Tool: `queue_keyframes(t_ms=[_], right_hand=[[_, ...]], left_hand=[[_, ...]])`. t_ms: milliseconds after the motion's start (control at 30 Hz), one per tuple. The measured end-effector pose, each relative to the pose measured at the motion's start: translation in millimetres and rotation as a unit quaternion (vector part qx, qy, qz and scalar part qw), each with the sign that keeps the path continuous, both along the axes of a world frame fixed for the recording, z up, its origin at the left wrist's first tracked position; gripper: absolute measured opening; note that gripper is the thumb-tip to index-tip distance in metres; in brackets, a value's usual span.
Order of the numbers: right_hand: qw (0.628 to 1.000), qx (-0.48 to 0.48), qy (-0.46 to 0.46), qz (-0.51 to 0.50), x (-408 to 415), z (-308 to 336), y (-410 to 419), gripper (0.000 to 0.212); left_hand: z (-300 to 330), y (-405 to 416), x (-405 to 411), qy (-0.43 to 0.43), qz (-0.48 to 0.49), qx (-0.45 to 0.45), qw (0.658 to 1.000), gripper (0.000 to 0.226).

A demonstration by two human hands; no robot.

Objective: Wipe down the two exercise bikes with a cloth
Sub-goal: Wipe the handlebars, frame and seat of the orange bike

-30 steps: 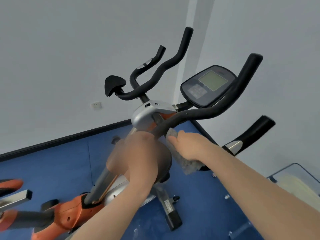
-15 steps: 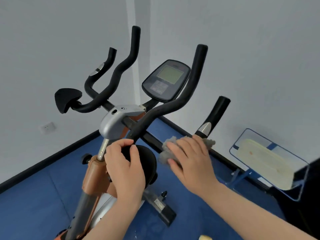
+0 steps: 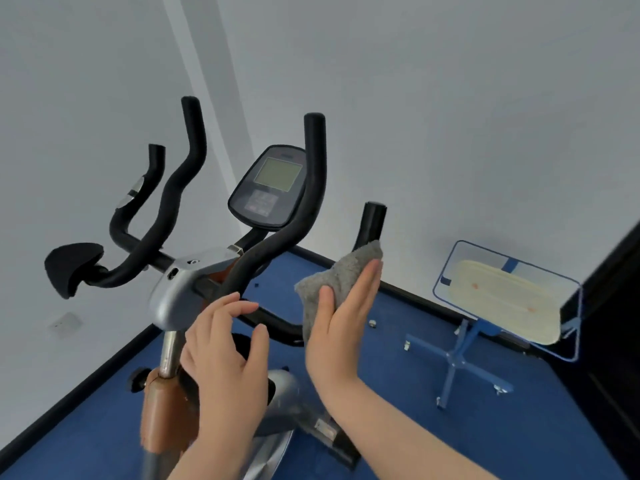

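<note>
A person's right hand (image 3: pixel 341 327) presses a fluffy grey fabric cloth (image 3: pixel 337 277) flat against the palm, thumb (image 3: pixel 325 299) clamped over its lower edge and the four fingers (image 3: pixel 369 284) held straight and together behind it. The cloth's top corner stands just above the fingertips, close beside the short black foam-covered handlebar stub (image 3: pixel 372 221) of an orange-and-silver exercise bike (image 3: pixel 183 289), though whether the two touch cannot be told. The left hand (image 3: pixel 225 355) hovers spread and loosely curved, gripping nothing; its fingertips lie at the base of the long black curved handlebar (image 3: pixel 304 209), just beside the silver stem housing. Beyond the fingers of both hands a dark oval console with a pale screen (image 3: pixel 272 187) faces the camera. To the right of the cloth hand, well apart, a blue-framed stand carrying a cream pad (image 3: pixel 498 299) rests on the blue floor (image 3: pixel 398 368).

The cloth looks light, soft and limp, likely to sag or slip unless pinned by the thumb or bunched in the palm. Wrapping it around each foam bar should clean best; the bike itself seems heavy and rigid enough to take firm rubbing.
</note>
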State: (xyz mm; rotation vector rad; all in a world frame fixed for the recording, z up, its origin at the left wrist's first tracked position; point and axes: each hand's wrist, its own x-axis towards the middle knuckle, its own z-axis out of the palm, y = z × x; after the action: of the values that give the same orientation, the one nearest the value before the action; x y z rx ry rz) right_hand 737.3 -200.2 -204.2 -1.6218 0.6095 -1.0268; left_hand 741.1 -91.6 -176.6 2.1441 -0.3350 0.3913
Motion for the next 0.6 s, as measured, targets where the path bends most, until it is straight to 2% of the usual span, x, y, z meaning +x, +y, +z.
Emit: queue_keyframes(t_ms=[67,167,333,433,500,600], right_hand=[[0.999,0.026,-0.026,-0.004,2.5,1.5,-1.8,0.068],[0.998,0.055,-0.015,0.001,5.5,2.8,-5.8,0.071],[0.998,0.066,0.017,-0.015,35.1,40.9,-80.4,0.068],[0.999,0.036,0.019,-0.001,25.8,34.3,-63.4,0.07],[0.999,0.008,0.01,0.038,13.7,22.3,-51.5,0.076],[0.996,-0.062,-0.008,0.058,25.4,35.8,-87.5,0.077]], left_hand=[[-2.3,0.3,-0.1,-0.001,0.008,-0.007,1.0,0.039],[-3.5,0.2,-0.1,-0.014,0.022,0.0,1.0,0.038],[-1.9,-2.8,-1.4,-0.007,0.019,0.04,0.999,0.038],[-1.6,-4.1,-0.8,0.0,0.025,0.044,0.999,0.031],[-0.8,-4.2,-1.4,0.012,0.032,0.039,0.999,0.017],[1.5,-4.4,-3.1,0.013,0.032,0.053,0.998,0.014]])
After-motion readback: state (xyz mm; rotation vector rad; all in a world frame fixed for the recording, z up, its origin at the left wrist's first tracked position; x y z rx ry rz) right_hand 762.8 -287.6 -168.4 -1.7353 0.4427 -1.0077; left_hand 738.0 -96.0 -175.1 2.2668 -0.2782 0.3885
